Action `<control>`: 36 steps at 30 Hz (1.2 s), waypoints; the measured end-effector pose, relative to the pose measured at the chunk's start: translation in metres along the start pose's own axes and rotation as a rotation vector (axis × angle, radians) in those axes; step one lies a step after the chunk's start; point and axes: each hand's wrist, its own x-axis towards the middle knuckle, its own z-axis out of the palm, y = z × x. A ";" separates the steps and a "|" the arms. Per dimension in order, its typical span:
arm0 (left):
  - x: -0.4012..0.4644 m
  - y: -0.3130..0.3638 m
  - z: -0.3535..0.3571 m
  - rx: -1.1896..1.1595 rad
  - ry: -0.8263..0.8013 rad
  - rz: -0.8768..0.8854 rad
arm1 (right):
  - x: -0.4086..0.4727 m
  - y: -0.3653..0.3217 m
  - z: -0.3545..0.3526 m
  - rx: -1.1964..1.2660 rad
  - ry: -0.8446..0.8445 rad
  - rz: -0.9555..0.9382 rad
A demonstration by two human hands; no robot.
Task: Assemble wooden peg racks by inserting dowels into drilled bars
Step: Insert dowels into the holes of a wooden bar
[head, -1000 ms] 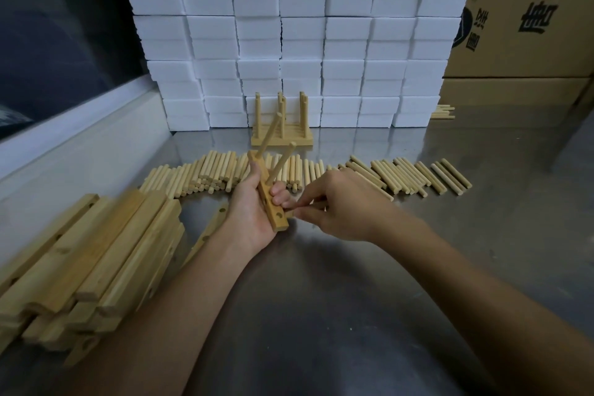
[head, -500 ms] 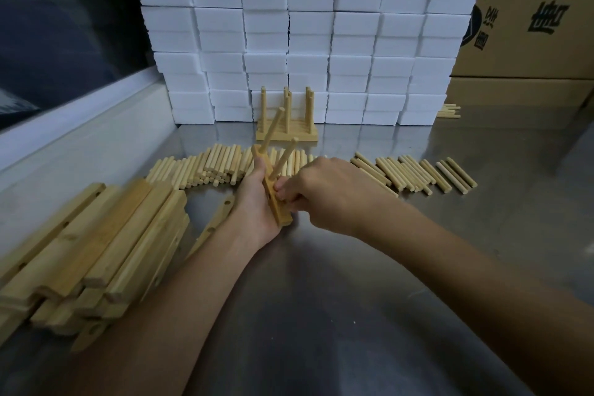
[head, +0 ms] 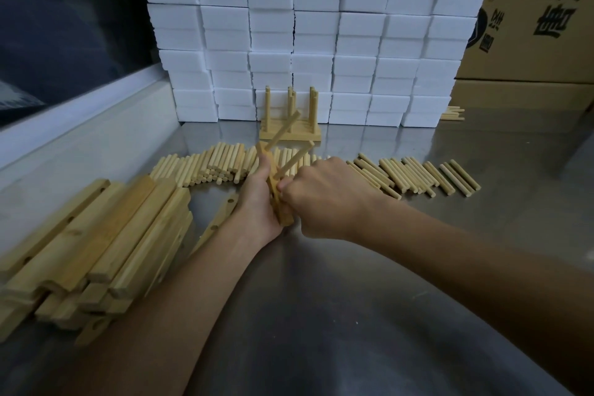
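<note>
One finished rack (head: 290, 125) stands at the worktop's (head: 369, 315) back edge; left hand (head: 257, 199) fingers grip a bar (head: 279, 199) bearing two dowels (head: 294, 161) mid-worktop, right hand (head: 324, 199) fisted against it, probably seating a third; bar stack (head: 96, 244) and loose dowels (head: 414, 173) remain.

Bar stack (head: 96, 241) lies left, loose dowels (head: 414, 173) right, finished rack (head: 291, 125) behind.
</note>
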 end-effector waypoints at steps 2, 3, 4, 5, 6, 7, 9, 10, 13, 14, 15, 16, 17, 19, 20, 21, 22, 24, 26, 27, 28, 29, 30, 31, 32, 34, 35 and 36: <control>0.001 0.000 -0.002 -0.001 -0.020 0.003 | 0.002 -0.001 -0.002 0.014 -0.007 -0.009; 0.002 0.000 -0.003 0.007 -0.027 0.009 | 0.003 -0.001 -0.003 0.019 -0.009 -0.024; 0.001 0.000 -0.004 0.022 -0.033 0.016 | 0.004 -0.001 -0.004 0.027 -0.008 -0.037; 0.002 0.000 -0.004 0.039 -0.034 0.022 | 0.004 -0.001 -0.005 0.038 -0.001 -0.045; 0.001 0.000 -0.004 0.050 -0.032 0.024 | 0.005 -0.001 -0.006 0.048 0.013 -0.043; 0.000 0.000 -0.003 0.053 -0.031 0.023 | 0.005 -0.002 -0.006 0.051 0.026 -0.035; 0.000 0.000 -0.002 0.050 -0.034 0.019 | 0.004 -0.003 -0.004 0.061 0.041 0.000; -0.001 0.001 -0.002 0.048 -0.039 0.020 | 0.004 -0.003 -0.003 0.074 0.050 0.020; -0.002 0.002 -0.001 0.015 -0.065 0.005 | 0.002 -0.003 0.004 0.055 0.150 0.066; -0.003 0.002 -0.001 -0.002 -0.063 0.002 | 0.000 -0.002 0.006 0.037 0.202 0.087; -0.003 0.002 -0.001 -0.020 -0.047 0.007 | -0.002 0.000 0.009 0.024 0.261 0.113; -0.003 0.002 -0.001 -0.048 -0.028 0.018 | -0.007 0.001 0.012 0.035 0.343 0.148; -0.003 0.002 0.000 -0.077 0.000 0.031 | -0.012 0.001 0.017 0.080 0.463 0.195; -0.001 0.001 0.002 -0.110 0.050 0.061 | -0.022 0.001 0.028 0.245 0.722 0.324; -0.002 0.000 0.003 -0.116 0.065 0.076 | -0.026 0.000 0.033 0.330 0.780 0.400; -0.003 0.000 0.006 -0.116 0.082 0.090 | -0.029 0.000 0.038 0.406 0.787 0.480; -0.004 0.000 0.007 -0.119 0.094 0.099 | -0.032 -0.001 0.043 0.493 0.759 0.552; -0.005 0.000 0.009 -0.133 0.088 0.101 | -0.035 -0.003 0.049 0.741 0.601 0.672; -0.004 0.000 0.010 -0.131 0.083 0.097 | -0.034 -0.005 0.056 0.975 0.379 0.735; -0.004 0.000 0.009 -0.113 0.083 0.093 | -0.033 -0.006 0.060 1.027 0.298 0.726; -0.004 -0.001 0.009 -0.078 0.078 0.087 | -0.032 -0.008 0.063 1.040 0.260 0.700; -0.004 -0.001 0.010 -0.037 0.065 0.089 | -0.030 -0.009 0.065 1.028 0.253 0.670; -0.005 -0.002 0.010 -0.006 0.043 0.102 | -0.028 -0.010 0.066 1.015 0.266 0.648; -0.005 -0.003 0.010 0.008 0.021 0.120 | -0.027 -0.010 0.067 1.018 0.284 0.642; -0.005 -0.004 0.009 0.018 0.004 0.132 | -0.027 -0.010 0.069 1.034 0.303 0.645; -0.004 -0.004 0.009 0.034 -0.008 0.154 | -0.027 -0.007 0.074 1.057 0.358 0.673; -0.003 -0.004 0.009 0.042 -0.003 0.173 | -0.027 -0.004 0.075 1.065 0.386 0.687; -0.004 -0.004 0.009 0.058 0.000 0.189 | -0.027 0.000 0.076 1.078 0.409 0.695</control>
